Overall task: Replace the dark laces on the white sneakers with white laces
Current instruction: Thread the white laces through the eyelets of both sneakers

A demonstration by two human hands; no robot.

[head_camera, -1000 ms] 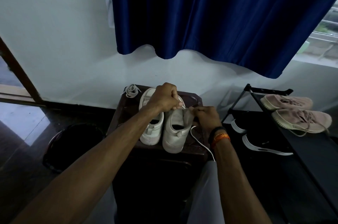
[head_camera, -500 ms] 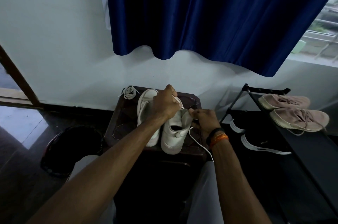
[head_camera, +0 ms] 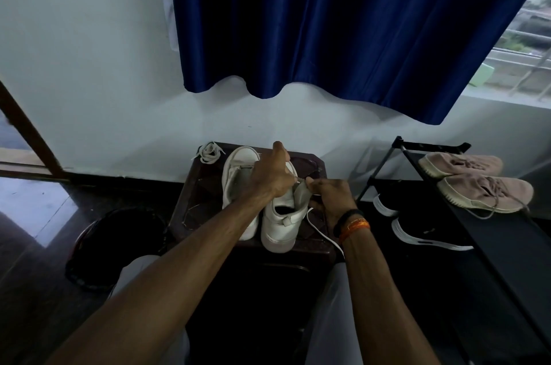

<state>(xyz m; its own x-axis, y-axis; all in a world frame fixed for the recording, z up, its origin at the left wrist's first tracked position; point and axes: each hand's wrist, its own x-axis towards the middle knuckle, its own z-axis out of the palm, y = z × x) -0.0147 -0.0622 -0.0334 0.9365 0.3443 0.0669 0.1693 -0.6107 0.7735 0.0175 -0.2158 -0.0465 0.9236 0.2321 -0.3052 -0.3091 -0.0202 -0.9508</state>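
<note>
Sneakers: two white sneakers side by side on a small dark bench (head_camera: 205,197), toes toward the wall; left sneaker (head_camera: 238,177) partly hidden behind the left forearm, right sneaker (head_camera: 280,224) nearer the front edge, heel just at that edge.
White lace (head_camera: 323,233): trails from the right sneaker's throat, down over the bench's front edge beside the right wrist.
Left hand (head_camera: 272,175): above the right sneaker's tongue, fingers curled, pinching a bit of lace at the tip.
Right hand (head_camera: 331,195): just beside the left, fingers curled, pinching the sneaker's flap or lace; cannot tell which. Dark band and orange band on the wrist.
Spare lace (head_camera: 208,151): loose bundle at the bench's far left corner, apart from the sneakers.
Edges: bench back edge close to the white wall; bare strip of bench left of the sneakers; little room at the right edge.
Right side: black shoe rack (head_camera: 507,248) near the bench, two pinkish shoes (head_camera: 477,183) on top, dark white-soled shoes (head_camera: 429,236) lower.
Left side: dark round bin (head_camera: 119,245) on the glossy dark floor.
Room: blue curtain (head_camera: 343,22) hanging above, window at far right, brown door frame at far left.
</note>
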